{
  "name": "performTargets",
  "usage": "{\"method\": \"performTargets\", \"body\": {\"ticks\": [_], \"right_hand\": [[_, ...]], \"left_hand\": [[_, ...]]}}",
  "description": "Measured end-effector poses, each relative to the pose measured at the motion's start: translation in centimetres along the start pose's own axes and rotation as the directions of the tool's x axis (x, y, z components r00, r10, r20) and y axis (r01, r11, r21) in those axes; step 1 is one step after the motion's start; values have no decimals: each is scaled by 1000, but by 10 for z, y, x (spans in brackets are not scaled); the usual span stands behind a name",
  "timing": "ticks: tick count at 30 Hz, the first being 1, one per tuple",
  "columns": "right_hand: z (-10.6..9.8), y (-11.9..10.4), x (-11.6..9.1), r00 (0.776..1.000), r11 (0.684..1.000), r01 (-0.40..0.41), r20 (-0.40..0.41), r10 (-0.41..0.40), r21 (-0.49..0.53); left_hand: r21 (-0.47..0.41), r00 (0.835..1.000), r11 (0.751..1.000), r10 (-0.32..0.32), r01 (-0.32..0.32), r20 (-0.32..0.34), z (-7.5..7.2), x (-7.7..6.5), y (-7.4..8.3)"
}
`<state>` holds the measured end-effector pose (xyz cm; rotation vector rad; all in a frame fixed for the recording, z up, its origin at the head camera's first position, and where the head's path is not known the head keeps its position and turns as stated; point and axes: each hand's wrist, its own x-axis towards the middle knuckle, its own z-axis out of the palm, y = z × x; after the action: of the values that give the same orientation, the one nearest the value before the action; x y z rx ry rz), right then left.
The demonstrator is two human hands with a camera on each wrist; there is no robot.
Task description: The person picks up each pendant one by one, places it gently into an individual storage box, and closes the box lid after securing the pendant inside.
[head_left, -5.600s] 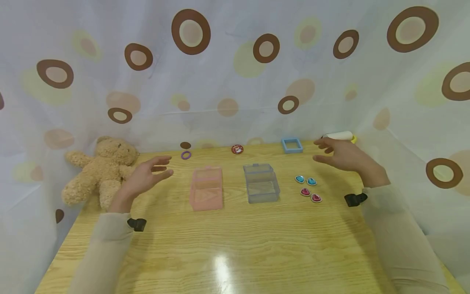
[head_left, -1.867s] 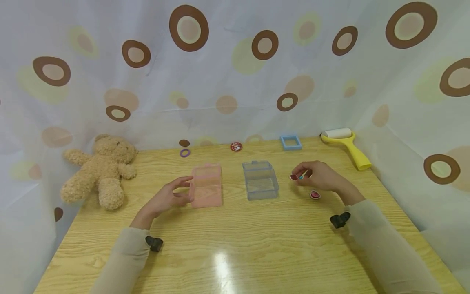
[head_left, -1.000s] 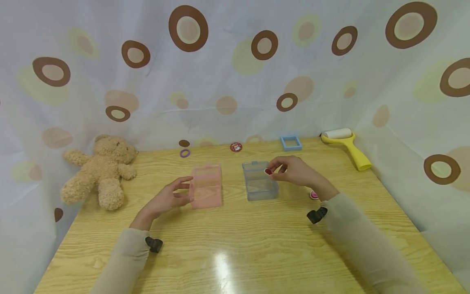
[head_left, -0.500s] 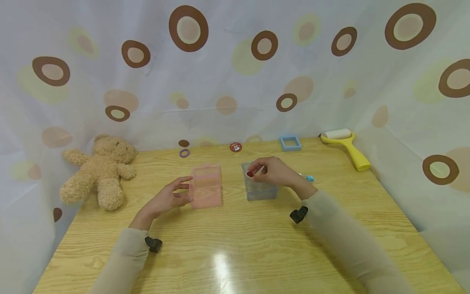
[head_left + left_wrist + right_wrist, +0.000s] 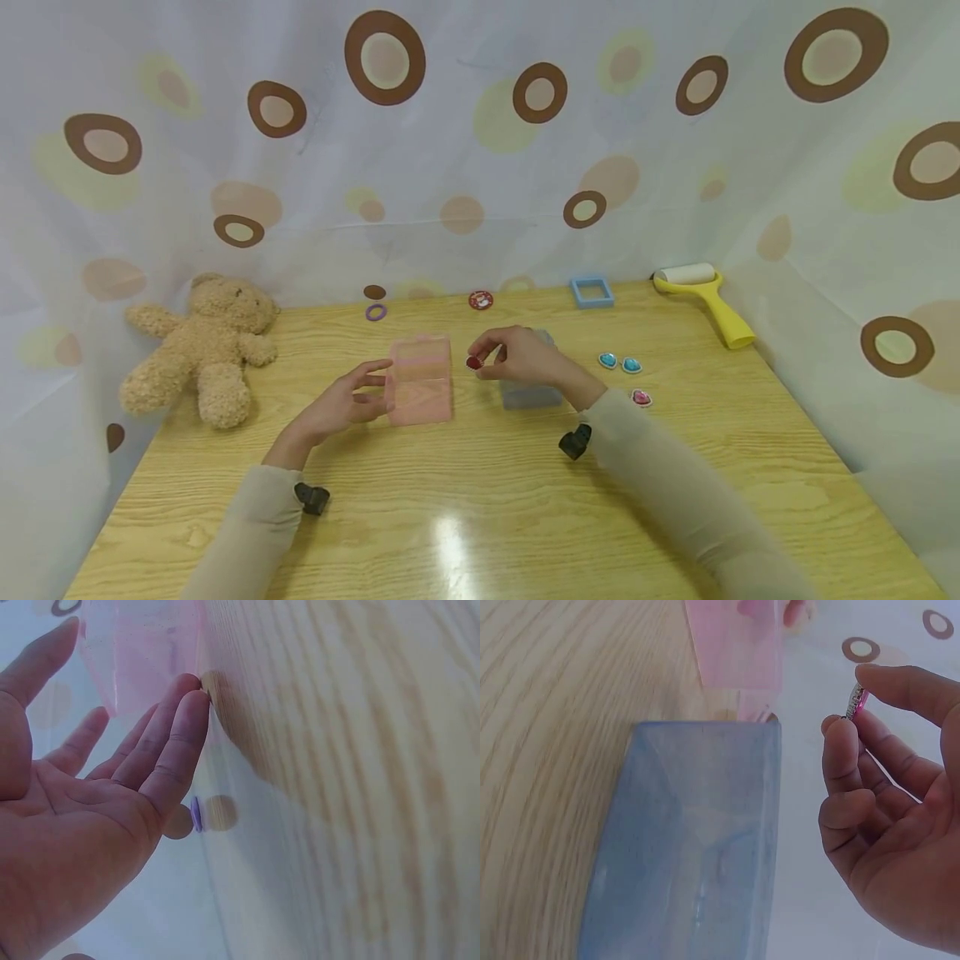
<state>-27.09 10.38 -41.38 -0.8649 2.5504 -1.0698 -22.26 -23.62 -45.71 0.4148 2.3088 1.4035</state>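
Note:
My right hand (image 5: 525, 360) pinches a red-pink gem (image 5: 474, 363) with a silvery edge between thumb and fingertips. It is above the table, between two open plastic boxes. In the right wrist view the gem (image 5: 856, 700) shows edge-on. Under that hand and partly covered by it stands the clear blue-grey box (image 5: 531, 397). The clear pink box (image 5: 420, 403) lies to its left, lid folded back. Along the pink box's left edge, my left hand (image 5: 339, 410) rests with relaxed fingers, thumb and fingers apart; the left wrist view shows its palm (image 5: 82, 817).
Two blue gems (image 5: 619, 363) and one pink gem (image 5: 641, 398) lie to the right. Along the back are a purple ring (image 5: 376, 312), a round red badge (image 5: 481, 300), a light-blue square frame (image 5: 592, 302) and a yellow-handled lint roller (image 5: 723, 317). A teddy bear (image 5: 198, 354) sits left.
My right hand has picked up one pink gem from the group at right and carried it left across the blue-grey box. The left hand came to the pink box earlier and has since stayed still.

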Motion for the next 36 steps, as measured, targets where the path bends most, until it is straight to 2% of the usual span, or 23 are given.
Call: {"method": "performTargets", "body": {"ticks": [7, 18, 25, 36], "right_hand": [[13, -10, 10, 999, 1000, -7, 41, 8, -26], [33, -18, 24, 996, 997, 63, 71, -60, -47], [44, -25, 32, 994, 998, 50, 98, -45, -43], [60, -28, 42, 997, 996, 28, 78, -22, -80]], "left_hand": [[4, 1000, 1000, 0, 1, -1, 0, 0, 2], [4, 1000, 1000, -15, 15, 1, 0, 0, 2], [6, 1000, 1000, -22, 22, -2, 1, 0, 2], [-10, 999, 999, -35, 35, -10, 2, -1, 3]]}}
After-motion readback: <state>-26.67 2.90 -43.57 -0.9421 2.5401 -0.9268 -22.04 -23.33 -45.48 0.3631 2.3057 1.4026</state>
